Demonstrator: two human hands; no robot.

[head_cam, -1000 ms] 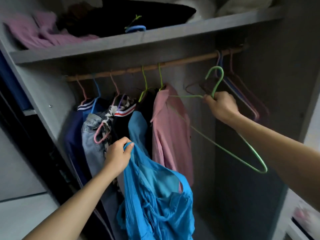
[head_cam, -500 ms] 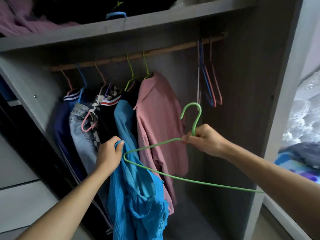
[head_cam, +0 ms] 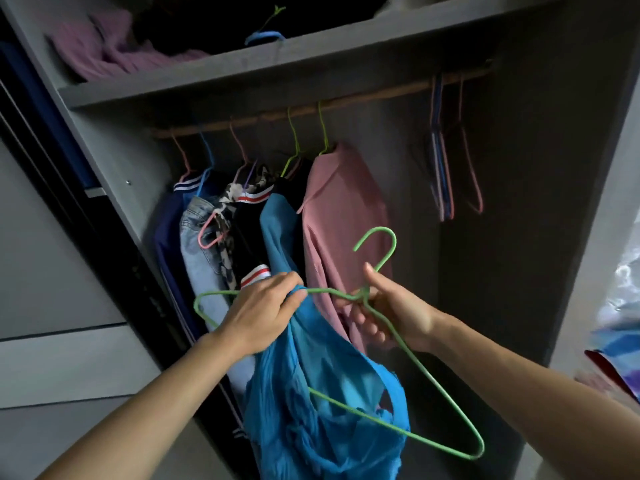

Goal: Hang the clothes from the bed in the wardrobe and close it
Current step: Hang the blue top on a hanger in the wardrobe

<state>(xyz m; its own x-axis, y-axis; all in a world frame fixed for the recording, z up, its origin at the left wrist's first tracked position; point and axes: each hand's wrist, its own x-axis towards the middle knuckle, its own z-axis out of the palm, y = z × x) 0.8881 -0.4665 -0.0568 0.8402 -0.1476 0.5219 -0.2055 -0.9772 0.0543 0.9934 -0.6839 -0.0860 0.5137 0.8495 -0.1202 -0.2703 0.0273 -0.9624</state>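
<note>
I stand before the open wardrobe (head_cam: 540, 237). My left hand (head_cam: 263, 310) grips the top of a bright blue garment (head_cam: 322, 410), which hangs down in front of me. My right hand (head_cam: 391, 313) holds a green wire hanger (head_cam: 426, 372) at its neck, hook pointing up. One hanger arm runs across my left hand's fingers, at the garment's top edge. The wooden rail (head_cam: 346, 103) carries a pink shirt (head_cam: 343, 220), a teal top, dark jackets and jeans (head_cam: 201, 251) on coloured hangers.
Several empty hangers (head_cam: 446, 174) hang at the rail's right end, with free rail between them and the pink shirt. The shelf (head_cam: 277, 60) above holds folded purple and dark clothes. Grey drawer fronts (head_cam: 59, 362) stand at left. Colourful bedding (head_cam: 620, 348) shows at far right.
My right hand has brought the green hanger down from the rail and leftward to the blue garment. My left hand moved right and lower, so hanger and garment top now meet.
</note>
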